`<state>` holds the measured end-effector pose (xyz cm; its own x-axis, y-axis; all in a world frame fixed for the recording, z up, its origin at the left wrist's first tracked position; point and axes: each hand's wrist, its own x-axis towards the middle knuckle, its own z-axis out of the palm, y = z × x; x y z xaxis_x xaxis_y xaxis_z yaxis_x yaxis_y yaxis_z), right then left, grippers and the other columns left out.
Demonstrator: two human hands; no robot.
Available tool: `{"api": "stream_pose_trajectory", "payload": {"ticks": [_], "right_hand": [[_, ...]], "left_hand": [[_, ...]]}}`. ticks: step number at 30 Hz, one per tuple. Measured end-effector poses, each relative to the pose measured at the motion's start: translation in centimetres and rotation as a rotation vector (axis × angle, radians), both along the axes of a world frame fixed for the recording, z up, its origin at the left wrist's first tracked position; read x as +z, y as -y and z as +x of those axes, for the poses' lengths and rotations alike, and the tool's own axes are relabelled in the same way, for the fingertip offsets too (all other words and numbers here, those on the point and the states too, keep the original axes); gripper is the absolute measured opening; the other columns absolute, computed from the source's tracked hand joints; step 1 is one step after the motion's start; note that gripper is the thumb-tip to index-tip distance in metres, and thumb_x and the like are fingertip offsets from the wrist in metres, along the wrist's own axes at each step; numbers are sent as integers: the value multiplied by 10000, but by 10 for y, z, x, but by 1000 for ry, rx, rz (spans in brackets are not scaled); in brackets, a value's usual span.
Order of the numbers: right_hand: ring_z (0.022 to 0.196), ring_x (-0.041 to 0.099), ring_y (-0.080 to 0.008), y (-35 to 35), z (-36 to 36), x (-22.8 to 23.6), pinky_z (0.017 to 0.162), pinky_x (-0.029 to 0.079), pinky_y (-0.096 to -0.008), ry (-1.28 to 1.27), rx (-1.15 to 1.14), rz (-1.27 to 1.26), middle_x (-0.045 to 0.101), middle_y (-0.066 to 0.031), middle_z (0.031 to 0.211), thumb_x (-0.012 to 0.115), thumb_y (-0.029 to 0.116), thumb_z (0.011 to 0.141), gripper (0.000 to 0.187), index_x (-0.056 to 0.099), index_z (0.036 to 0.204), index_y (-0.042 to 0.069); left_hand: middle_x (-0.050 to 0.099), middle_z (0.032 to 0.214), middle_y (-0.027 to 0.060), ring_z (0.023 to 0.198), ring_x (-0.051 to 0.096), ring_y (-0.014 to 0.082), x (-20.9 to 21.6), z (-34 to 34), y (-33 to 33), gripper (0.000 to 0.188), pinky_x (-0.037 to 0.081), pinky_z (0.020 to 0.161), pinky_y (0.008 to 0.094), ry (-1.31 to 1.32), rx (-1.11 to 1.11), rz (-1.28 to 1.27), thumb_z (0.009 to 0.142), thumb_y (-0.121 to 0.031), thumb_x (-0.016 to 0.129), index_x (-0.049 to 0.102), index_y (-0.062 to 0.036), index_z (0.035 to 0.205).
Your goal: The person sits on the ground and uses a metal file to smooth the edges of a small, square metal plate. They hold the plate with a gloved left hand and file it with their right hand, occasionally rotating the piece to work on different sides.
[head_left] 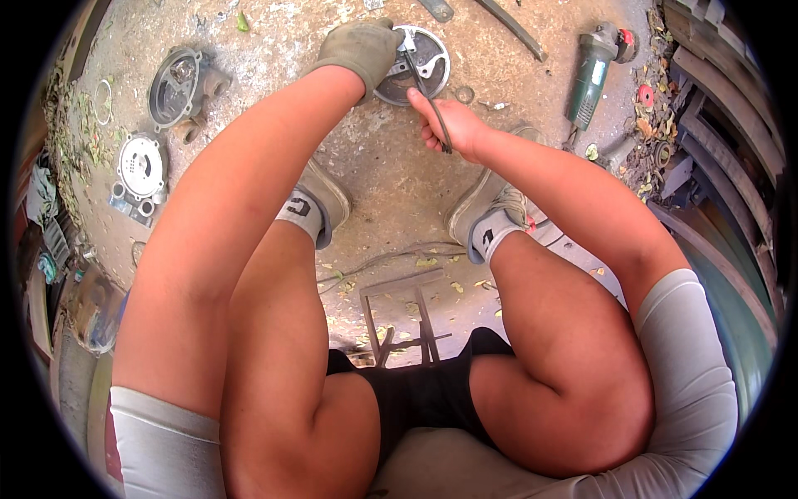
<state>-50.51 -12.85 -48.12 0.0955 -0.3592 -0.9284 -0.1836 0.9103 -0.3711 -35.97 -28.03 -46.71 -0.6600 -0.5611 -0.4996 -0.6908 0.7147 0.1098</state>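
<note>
My left hand (357,51), in a grey-green work glove, grips the upper left side of a round metal part (431,85). The part lies on the ground, with a shiny rim, a dark inside and a pale metal piece (406,40) near its top. Bare, my right hand (449,126) is closed around a thin dark metal rod (417,76). The rod's far end touches or lies just above the pale piece close to my left fingertips; its near end sticks out below my right hand. The glove hides some of my left fingers.
On the left lie a round metal housing (176,87) and a pale round cover (141,166). A green angle grinder (589,83) rests at the right, a flat metal bar (511,27) at the far side. Metal scraps (723,141) line the right edge. A small metal frame (403,312) stands between my legs.
</note>
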Motion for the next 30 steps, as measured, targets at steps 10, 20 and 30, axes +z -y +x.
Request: {"api": "stream_pose_trajectory", "payload": {"ticks": [10, 20, 30], "right_hand": [[706, 647, -220, 0, 1, -2, 668, 522, -383, -20, 26, -4, 667, -124, 791, 439, 743, 1051, 819, 695, 952, -29], [685, 649, -221, -2, 4, 0, 669, 529, -383, -30, 30, -25, 668, -122, 769, 418, 740, 1058, 828, 687, 911, -29], [635, 631, -172, -3, 5, 2, 590, 517, -332, -5, -17, -3, 637, -78, 745, 514, 776, 1014, 791, 655, 866, 12]], "left_hand": [[673, 1302, 53, 1187, 719, 281, -3, 1, 1, 368, 608, 990, 417, -5, -9, -13, 1012, -111, 638, 676, -202, 1367], [681, 1293, 61, 1185, 719, 278, -7, 2, 0, 364, 603, 994, 413, -23, -1, -18, 999, -113, 653, 683, -188, 1354], [677, 1267, 53, 1195, 710, 273, 0, -2, -8, 356, 605, 995, 399, -3, 25, -35, 932, -74, 729, 712, -166, 1275]]}}
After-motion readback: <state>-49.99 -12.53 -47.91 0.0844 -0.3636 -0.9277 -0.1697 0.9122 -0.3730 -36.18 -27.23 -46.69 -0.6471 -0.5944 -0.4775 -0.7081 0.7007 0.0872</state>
